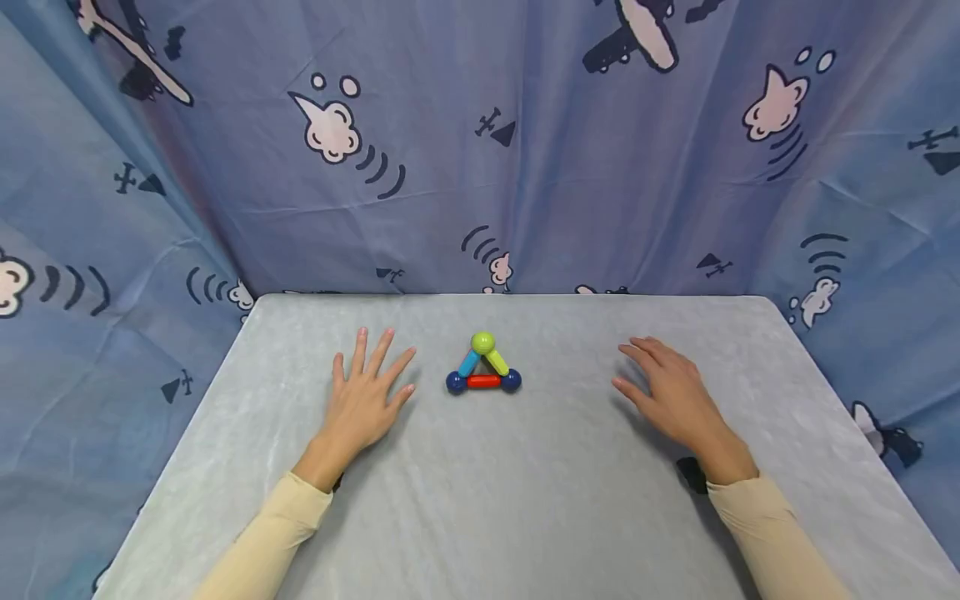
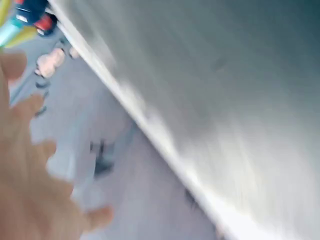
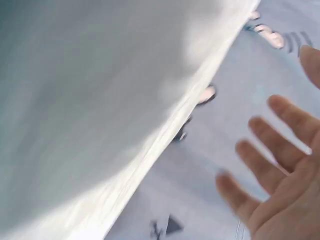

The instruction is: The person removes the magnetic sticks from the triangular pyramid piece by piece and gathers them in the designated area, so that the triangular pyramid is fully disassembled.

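Observation:
A triangle of toy rods and balls lies on the table near its far middle. Its parts are a lime green ball [image 1: 483, 342] at the top, two dark blue balls [image 1: 456, 382], a red rod [image 1: 483, 382], a light blue rod [image 1: 468, 363] and a lime rod [image 1: 497, 362]. To its left my left hand [image 1: 362, 408] is spread with straight fingers, holding nothing. My right hand [image 1: 672, 398] hovers farther off on the right side, its fingers relaxed and nothing in them. In the right wrist view the fingers [image 3: 265, 165] are apart. The left wrist view is blurred.
The table [image 1: 480, 500] has a pale grey cloth surface and rounded far corners. A blue curtain [image 1: 450, 167] printed with planes and clouds hangs behind it and along both sides. Dark straps [image 1: 692, 475] show at the wrists.

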Tool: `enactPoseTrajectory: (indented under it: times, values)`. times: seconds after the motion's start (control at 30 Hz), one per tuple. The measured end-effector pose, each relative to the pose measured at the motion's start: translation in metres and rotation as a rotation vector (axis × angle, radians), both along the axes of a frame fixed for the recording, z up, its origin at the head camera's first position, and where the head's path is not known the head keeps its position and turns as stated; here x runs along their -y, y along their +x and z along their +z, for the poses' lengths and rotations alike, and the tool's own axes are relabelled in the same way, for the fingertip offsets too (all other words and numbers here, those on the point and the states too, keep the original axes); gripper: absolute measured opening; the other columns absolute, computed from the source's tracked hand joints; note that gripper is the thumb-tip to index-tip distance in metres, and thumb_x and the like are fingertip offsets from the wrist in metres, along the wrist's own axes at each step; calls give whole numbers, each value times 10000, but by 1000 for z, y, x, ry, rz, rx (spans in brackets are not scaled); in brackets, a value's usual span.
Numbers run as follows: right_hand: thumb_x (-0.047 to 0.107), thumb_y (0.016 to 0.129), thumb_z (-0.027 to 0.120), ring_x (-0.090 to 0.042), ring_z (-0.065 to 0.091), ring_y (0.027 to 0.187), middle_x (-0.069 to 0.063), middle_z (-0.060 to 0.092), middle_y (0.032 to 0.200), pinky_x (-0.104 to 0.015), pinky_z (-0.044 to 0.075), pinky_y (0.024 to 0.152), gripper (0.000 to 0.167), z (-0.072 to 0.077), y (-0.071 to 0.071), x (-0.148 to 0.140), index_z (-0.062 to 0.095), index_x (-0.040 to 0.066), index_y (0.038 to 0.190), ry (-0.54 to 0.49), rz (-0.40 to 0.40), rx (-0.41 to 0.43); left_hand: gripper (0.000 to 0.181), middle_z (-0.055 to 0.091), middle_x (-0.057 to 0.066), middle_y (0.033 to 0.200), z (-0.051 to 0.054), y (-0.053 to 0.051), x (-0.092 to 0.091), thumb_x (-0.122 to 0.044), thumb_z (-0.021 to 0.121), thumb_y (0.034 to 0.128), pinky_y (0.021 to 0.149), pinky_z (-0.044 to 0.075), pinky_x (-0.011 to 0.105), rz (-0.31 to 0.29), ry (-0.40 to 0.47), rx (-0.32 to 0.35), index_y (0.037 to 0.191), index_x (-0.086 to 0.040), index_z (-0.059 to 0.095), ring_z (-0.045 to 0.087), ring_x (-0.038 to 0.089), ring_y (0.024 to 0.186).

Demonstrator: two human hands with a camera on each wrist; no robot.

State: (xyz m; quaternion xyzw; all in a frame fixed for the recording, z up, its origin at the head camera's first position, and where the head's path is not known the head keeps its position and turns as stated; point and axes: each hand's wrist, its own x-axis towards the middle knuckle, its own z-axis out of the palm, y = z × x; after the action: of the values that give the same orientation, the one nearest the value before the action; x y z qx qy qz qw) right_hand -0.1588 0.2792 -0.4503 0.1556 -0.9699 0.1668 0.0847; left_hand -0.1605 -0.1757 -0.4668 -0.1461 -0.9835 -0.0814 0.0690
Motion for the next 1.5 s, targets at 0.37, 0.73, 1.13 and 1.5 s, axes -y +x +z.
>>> enactPoseTrajectory:
  times: [0.37,0.73,1.13,1.5]
  values:
    - [466,952,627,-275,502,1363,-27,553,1455,-531,424,1091,554,28,-20,74,520,220,1437,-192,160,161,591,375,78,1599,19,-16,-39,-373,592,997,1122,332,641,-125,323,43,1539,-265,381,289,381,1497]
    - [315,928,710,-260,599,1230,-21,604,1391,-489,502,1010,498,36,-39,134,572,196,1391,-245,250,136,534,597,58,1415,12,-21,-80,-271,693,944,1097,445,470,-62,613,194,1450,-243,523,546,258,1330]
    - [275,931,702,-259,601,1191,-62,621,1341,-475,519,959,494,27,-39,171,576,132,1387,-441,236,182,424,726,94,1171,14,-27,-101,-183,716,926,901,564,420,-9,761,182,1335,-136,615,689,258,1092]
    - [247,890,752,-244,605,1180,-75,631,1329,-429,537,949,473,24,-25,184,631,124,1329,-567,89,260,322,746,114,1063,15,-22,-98,-130,743,896,833,587,348,-8,901,246,1206,-61,688,726,239,925]
